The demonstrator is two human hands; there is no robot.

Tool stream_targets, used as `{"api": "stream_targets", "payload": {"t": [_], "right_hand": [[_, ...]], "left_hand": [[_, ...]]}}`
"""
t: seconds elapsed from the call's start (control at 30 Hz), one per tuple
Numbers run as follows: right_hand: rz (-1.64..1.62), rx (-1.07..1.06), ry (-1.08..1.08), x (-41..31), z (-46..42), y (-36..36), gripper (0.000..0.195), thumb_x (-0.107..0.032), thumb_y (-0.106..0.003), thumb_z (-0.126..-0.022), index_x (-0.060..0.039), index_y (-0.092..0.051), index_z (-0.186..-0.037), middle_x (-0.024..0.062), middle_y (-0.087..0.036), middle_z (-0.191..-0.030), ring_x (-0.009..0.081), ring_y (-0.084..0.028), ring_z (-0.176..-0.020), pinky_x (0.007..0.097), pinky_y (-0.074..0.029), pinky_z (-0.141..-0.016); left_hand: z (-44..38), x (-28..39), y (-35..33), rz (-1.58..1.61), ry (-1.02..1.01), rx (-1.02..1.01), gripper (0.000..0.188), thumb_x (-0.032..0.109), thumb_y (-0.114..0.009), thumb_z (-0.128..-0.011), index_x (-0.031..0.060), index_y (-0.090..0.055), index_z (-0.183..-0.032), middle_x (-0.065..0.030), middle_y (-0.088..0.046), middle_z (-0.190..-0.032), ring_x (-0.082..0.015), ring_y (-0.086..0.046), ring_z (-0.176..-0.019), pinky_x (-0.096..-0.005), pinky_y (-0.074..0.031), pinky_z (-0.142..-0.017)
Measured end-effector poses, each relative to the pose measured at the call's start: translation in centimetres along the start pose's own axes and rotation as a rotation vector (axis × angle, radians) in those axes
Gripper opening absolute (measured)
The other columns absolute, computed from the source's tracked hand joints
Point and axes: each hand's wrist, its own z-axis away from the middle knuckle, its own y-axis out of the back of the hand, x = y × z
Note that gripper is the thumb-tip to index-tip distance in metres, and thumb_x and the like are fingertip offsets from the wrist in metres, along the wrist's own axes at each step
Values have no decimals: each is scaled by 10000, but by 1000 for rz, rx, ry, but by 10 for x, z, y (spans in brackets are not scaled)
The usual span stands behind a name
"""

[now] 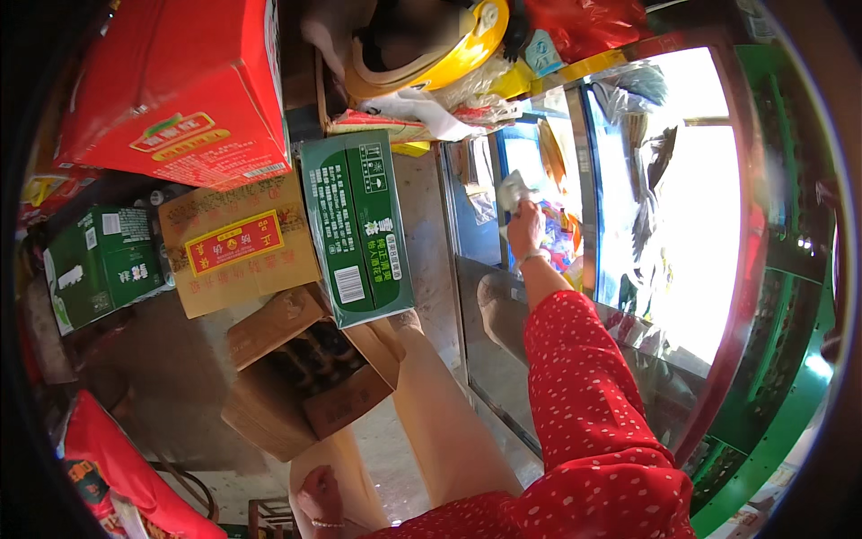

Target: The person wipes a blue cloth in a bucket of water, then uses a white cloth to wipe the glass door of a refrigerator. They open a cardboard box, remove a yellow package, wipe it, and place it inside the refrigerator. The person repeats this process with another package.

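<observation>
My right hand [526,229] grips a crumpled white cloth [516,192] against the glass pane of a metal-framed display cabinet [460,202]. Coloured packets [560,232] show by the glass just beyond my fingers. Low at the front, my left hand [318,495] hangs beside my leg with its fingers curled, and nothing shows in it. Between my legs and the stacked cartons stands an open cardboard box [347,404], with dark bottle-like things inside, partly in shadow.
A green beer carton [357,229] and a brown sealed carton [236,242] stand ahead of the open box. At upper left is a large red carton [175,101], with another green carton [101,263] below it. A green perforated rack [774,323] stands far right.
</observation>
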Motion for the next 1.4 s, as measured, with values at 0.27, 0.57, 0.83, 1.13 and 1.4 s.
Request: {"api": "stream_targets", "payload": {"t": [0.27,0.57,0.83,1.13,1.4], "right_hand": [[-637,-431,-113,-42,127,20,115,-87,-480,-719,-71,-582,-768,94,-579,-673,243,-548,-563,335,-430,-495],[-1021,-902,-477,-99,269,180,99,-106,-534,-791,-85,-553,-886,-23,-519,-702,69,-490,-584,235,-420,-477],[-927,-750,-627,-74,379,218,297,12,-422,-679,10,-592,-922,41,-578,-786,130,-540,-677,250,-448,-606],[-718,-892,-441,-74,395,105,388,-313,-611,-715,24,-589,-907,63,-592,-739,218,-554,-651,344,-432,-586],[-91,-801,176,-162,262,42,499,-288,-550,-741,-59,-407,-1161,211,-587,-903,377,-556,-840,434,-440,-730]], "left_hand": [[0,-4,6,-77,-134,52,98,200,-570,-737,133,-639,-760,-70,-626,-688,-241,-605,-595,-345,-479,-534],[-44,-53,29,-97,-112,-48,134,227,-558,-719,150,-572,-829,-105,-596,-797,-330,-567,-692,-392,-463,-592],[-69,-88,45,204,62,-281,793,385,-684,-676,3,-305,-1258,-204,-406,-1237,-288,-406,-1152,-323,-357,-919],[-95,-41,14,-178,16,176,978,519,-672,-596,-23,-245,-1289,-224,-311,-1299,-340,-255,-1236,-384,-291,-980],[-171,-42,-49,-68,314,-200,621,513,-578,-695,-87,-605,-852,-270,-586,-873,-357,-567,-897,-393,-444,-773]]}}
